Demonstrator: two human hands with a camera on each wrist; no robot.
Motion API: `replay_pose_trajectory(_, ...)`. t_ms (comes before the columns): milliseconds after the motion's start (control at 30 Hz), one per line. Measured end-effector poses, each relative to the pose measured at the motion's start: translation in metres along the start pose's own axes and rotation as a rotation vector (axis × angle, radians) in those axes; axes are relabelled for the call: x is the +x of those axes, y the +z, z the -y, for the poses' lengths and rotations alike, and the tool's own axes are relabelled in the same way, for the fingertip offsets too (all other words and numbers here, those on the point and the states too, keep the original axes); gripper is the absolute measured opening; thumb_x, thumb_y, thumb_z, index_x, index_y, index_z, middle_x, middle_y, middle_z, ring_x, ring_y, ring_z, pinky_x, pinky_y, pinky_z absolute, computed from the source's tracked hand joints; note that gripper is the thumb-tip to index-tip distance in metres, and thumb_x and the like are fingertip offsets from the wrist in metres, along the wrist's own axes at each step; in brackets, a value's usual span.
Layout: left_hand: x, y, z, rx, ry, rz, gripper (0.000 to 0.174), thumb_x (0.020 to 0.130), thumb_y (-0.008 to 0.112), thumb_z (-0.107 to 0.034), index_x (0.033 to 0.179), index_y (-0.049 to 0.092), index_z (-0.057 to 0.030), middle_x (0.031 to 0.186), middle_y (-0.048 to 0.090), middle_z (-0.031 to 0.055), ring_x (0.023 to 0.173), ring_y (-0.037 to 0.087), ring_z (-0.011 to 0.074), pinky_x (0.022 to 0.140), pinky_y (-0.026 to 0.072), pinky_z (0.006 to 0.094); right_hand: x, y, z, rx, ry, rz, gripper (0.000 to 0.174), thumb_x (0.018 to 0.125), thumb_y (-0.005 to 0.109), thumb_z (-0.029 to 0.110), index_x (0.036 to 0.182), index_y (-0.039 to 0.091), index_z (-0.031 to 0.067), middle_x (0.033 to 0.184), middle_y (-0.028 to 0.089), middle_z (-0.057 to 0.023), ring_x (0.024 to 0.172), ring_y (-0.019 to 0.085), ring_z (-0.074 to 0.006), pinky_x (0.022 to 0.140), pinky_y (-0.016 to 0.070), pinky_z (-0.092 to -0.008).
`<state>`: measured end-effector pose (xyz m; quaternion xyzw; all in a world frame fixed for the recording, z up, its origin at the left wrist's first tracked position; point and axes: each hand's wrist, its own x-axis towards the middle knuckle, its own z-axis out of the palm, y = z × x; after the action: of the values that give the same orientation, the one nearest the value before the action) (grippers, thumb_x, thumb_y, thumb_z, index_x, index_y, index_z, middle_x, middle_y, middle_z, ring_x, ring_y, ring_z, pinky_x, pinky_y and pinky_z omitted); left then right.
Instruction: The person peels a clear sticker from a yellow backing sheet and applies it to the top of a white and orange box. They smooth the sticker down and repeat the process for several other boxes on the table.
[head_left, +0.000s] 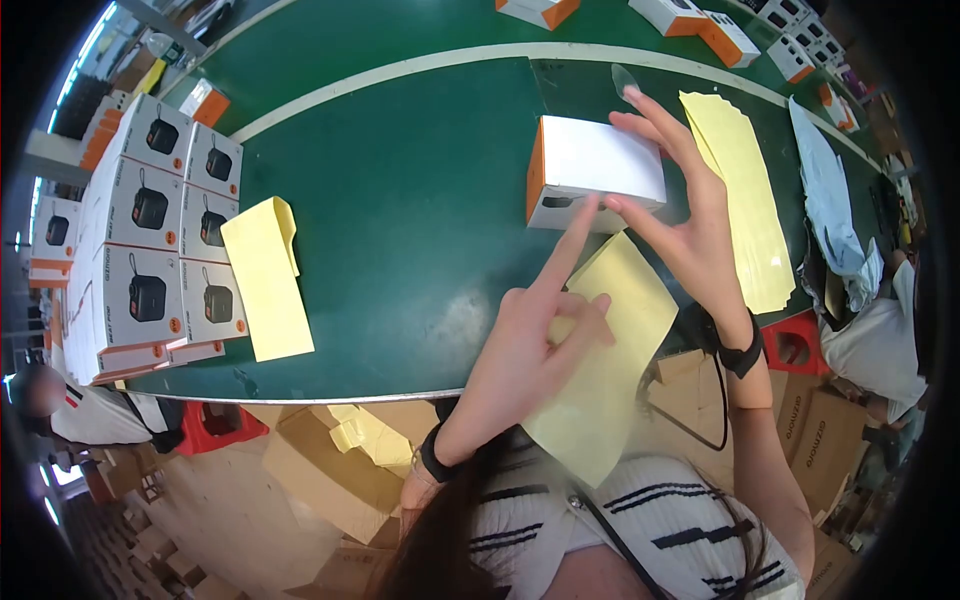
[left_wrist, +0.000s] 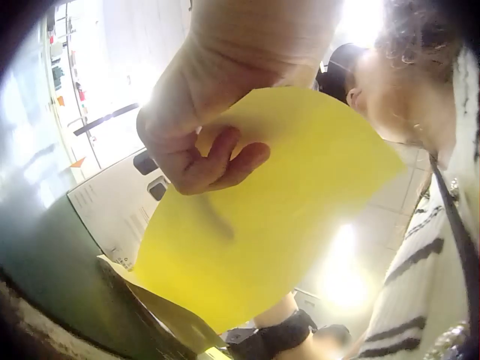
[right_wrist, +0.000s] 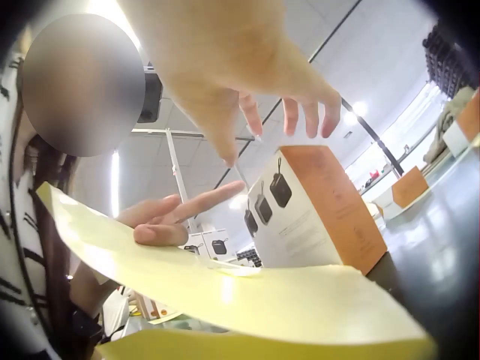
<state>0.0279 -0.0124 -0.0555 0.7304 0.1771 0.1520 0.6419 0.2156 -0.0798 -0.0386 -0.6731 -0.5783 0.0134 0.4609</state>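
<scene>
A white and orange box (head_left: 600, 155) lies on the green table, its orange end to the left. My left hand (head_left: 520, 350) points its index finger at the box's near edge, while its other fingers curl at a yellow sheet (head_left: 610, 370) hanging over the table's front edge. In the left wrist view the sheet (left_wrist: 277, 202) spreads beside the curled fingers of that hand (left_wrist: 202, 142). My right hand (head_left: 695, 200) is spread around the box's right side, thumb near the front edge; a small clear piece (head_left: 624, 80) is at a raised fingertip. The right wrist view shows this hand (right_wrist: 247, 75) above the box (right_wrist: 307, 217).
Stacked boxes (head_left: 145, 235) stand at the left, with a folded yellow sheet (head_left: 268, 280) beside them. A pile of yellow sheets (head_left: 745, 200) and blue-grey material (head_left: 830, 190) lie at the right. More boxes (head_left: 730, 40) are beyond the pale strip (head_left: 400, 68). An open carton (head_left: 330, 460) is below the table.
</scene>
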Motion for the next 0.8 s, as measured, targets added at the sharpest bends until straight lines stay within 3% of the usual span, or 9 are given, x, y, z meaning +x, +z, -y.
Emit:
replay_pose_trajectory(300,0.001,-0.003,0.007,-0.02,0.0,0.017,0.077,0.095,0.054,-0.009,0.159,0.012,-0.0159,0.068,0.069,0.0135,0.065,0.068,0.0285,0.077,0.0493,0.0291,0.009,-0.001,-0.018,0.092,0.099,0.069,0.08,0.076,0.076,0.017,0.148,0.042,0.0144,0.12,0.065,-0.0046,0.105,0.059,-0.0159,0.084,0.0389,-0.027)
replay_pose_trajectory(533,0.005,-0.009,0.002,-0.033,-0.028,0.031,0.077,0.095,0.052,-0.006,0.159,0.011,-0.0151,0.069,0.069,0.0159,0.068,0.07,0.0324,0.076,0.051,0.0317,0.009,-0.005,-0.007,0.121,0.164,0.116,0.071,0.078,0.073,0.011,0.143,0.045,0.0127,0.128,0.06,-0.0094,0.113,0.058,-0.0197,0.098,0.0406,-0.0347)
replay_pose_trajectory(600,0.004,-0.009,0.001,-0.047,-0.025,0.029,0.077,0.094,0.052,-0.006,0.159,0.012,-0.0152,0.069,0.069,0.0163,0.068,0.07,0.0327,0.075,0.0511,0.032,0.001,-0.003,-0.008,0.067,-0.049,-0.063,0.052,0.076,0.071,0.007,0.126,0.056,0.0092,0.134,0.054,-0.0146,0.124,0.053,-0.0284,0.106,0.038,-0.0404)
replay_pose_trajectory(633,0.003,-0.008,0.002,-0.061,-0.026,0.026,0.077,0.094,0.052,-0.005,0.159,0.012,-0.0153,0.069,0.069,0.0168,0.068,0.071,0.033,0.075,0.0512,0.0323,-0.004,-0.004,-0.004,0.07,-0.049,-0.058,0.052,0.076,0.071,0.007,0.126,0.056,0.0092,0.134,0.054,-0.0146,0.124,0.053,-0.0284,0.106,0.038,-0.0404)
replay_pose_trajectory(700,0.003,-0.007,0.003,-0.067,-0.012,-0.001,0.078,0.093,0.052,-0.003,0.159,0.013,-0.0157,0.068,0.067,0.0168,0.066,0.07,0.0333,0.074,0.0511,0.032,-0.014,-0.007,0.003,-0.073,-0.128,0.053,0.032,0.072,0.07,0.005,0.103,0.062,0.0059,0.136,0.05,-0.0174,0.132,0.047,-0.0368,0.108,0.0366,-0.0438)
replay_pose_trajectory(800,0.005,-0.007,0.01,-0.087,0.007,-0.016,0.079,0.09,0.05,0.0,0.159,0.015,-0.0159,0.066,0.064,0.0168,0.061,0.067,0.0332,0.07,0.0504,0.0317,-0.022,-0.007,0.002,-0.057,-0.105,0.1,0.023,0.069,0.071,0.006,0.09,0.063,0.0049,0.135,0.051,-0.0176,0.133,0.045,-0.0404,0.108,0.0358,-0.0464)
